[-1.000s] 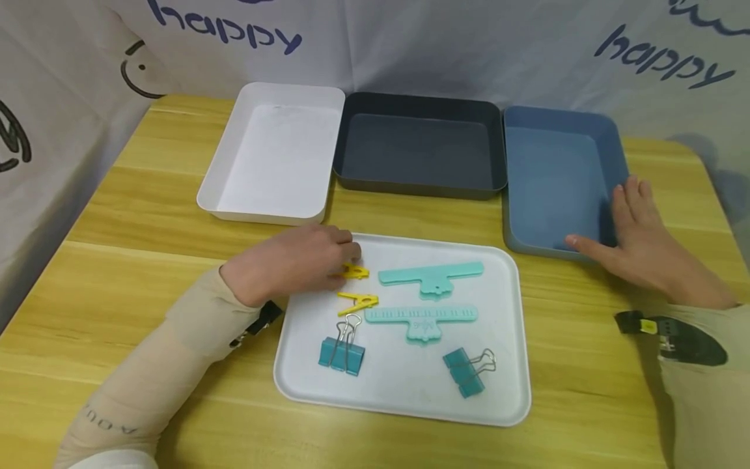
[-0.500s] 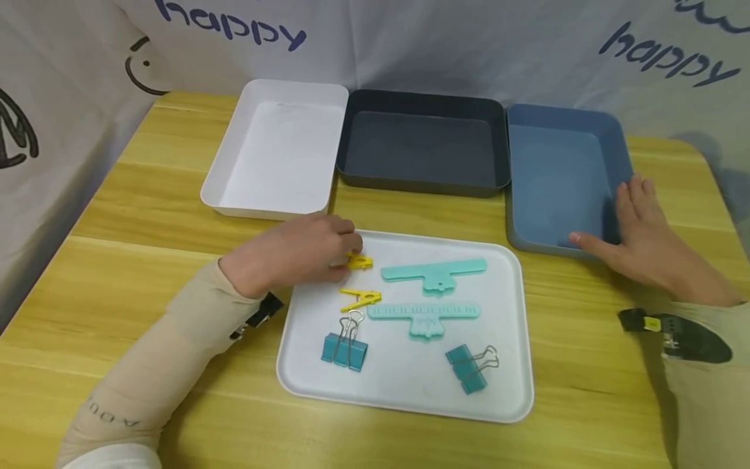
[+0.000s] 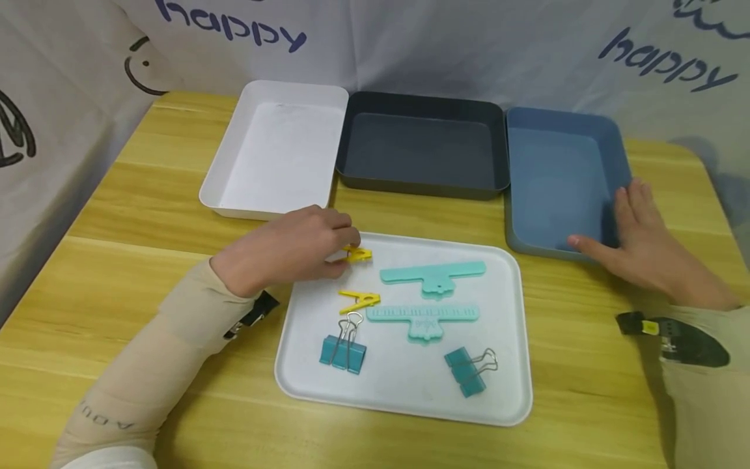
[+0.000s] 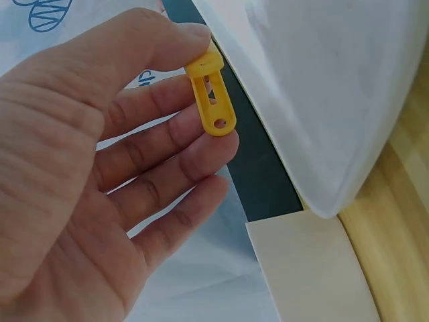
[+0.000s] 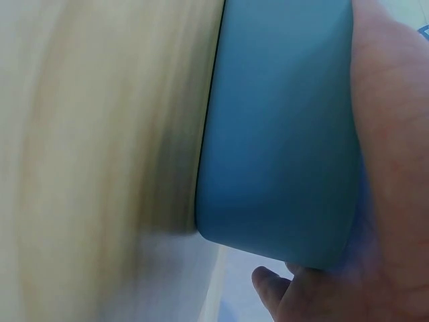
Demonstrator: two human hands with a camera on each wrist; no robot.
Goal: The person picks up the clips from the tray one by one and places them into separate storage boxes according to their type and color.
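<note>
My left hand [image 3: 293,251] pinches a yellow clothespin [image 4: 216,100] between thumb and index finger, over the upper left of the white serving tray [image 3: 404,397]. The other fingers spread loosely behind it in the left wrist view. A second yellow clothespin [image 3: 364,299] lies just below on the tray. To its right are two mint-green bag clips [image 3: 436,279], one above the other. Two teal binder clips [image 3: 342,354] lie lower, one left and one right. My right hand [image 3: 653,257] rests against the near right corner of the blue box [image 3: 553,182], fingers extended, thumb over its rim.
Behind the serving tray a white box [image 3: 281,153], a dark grey box [image 3: 422,150] and the blue box stand side by side on the wooden table [image 3: 146,260]. A white cloth [image 3: 433,45] with drawn lettering hangs behind the table's far edge.
My left hand has drawn slightly up and to the left with the yellow clothespin, which now shows tilted. The right hand stays at the blue box.
</note>
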